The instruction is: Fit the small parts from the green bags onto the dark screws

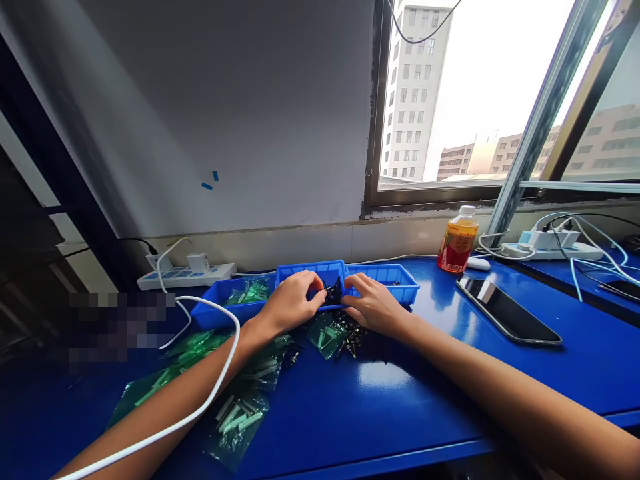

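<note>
My left hand (296, 300) and my right hand (376, 303) face each other at the front edge of the middle blue bin (310, 268). Thumb and fingers curl together on both, and whatever they grip is too small and dark to name. Small black parts (334, 293) show in the gap between the fingertips. Just below, a pile of small black and metallic pieces (353, 341) lies on the table beside a clear green-tinted bag (327, 335) of pale sticks. More such bags (240, 423) lie around and under my left forearm.
A left blue bin (213, 293) holds green-tinted bags; a right blue bin (400, 287) holds a few dark bits. A white cable (233, 360) crosses above my left forearm. A phone (507, 312), a drink bottle (457, 240) and power strips (553, 248) sit at right on the blue table (425, 413).
</note>
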Demonstrator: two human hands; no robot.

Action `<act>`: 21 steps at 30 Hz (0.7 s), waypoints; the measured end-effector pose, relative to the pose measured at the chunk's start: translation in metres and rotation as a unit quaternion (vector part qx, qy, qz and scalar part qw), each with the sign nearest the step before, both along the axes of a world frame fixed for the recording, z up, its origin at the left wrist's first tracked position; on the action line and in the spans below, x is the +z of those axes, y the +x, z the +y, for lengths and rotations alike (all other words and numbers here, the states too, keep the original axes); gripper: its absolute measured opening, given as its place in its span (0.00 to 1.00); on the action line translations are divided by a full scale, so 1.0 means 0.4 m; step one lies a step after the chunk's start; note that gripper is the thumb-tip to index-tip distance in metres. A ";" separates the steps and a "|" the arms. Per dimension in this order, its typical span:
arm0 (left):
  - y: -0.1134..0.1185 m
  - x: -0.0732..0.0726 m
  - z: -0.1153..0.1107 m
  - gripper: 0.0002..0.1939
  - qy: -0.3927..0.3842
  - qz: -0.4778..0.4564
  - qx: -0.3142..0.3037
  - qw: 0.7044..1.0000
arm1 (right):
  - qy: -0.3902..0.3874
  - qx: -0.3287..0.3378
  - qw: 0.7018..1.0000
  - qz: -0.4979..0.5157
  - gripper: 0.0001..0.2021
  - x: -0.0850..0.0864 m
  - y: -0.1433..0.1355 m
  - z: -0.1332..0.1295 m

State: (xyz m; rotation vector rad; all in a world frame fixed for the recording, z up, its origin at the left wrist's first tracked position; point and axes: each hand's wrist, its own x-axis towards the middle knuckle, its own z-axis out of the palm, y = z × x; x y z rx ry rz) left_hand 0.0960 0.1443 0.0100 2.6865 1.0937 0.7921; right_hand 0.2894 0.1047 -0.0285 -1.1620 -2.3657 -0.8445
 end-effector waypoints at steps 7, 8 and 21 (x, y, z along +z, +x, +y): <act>0.004 0.005 -0.001 0.08 0.002 0.015 0.027 1.000 | -0.024 -0.020 1.000 0.004 0.04 0.008 -0.008 -0.004; 0.000 0.005 0.002 0.08 -0.003 0.007 0.029 1.000 | -0.026 -0.020 0.999 0.006 0.03 0.009 -0.009 -0.005; 0.218 0.134 0.052 0.15 0.040 0.039 0.007 0.998 | -0.026 -0.025 0.999 0.013 0.03 0.012 -0.017 -0.005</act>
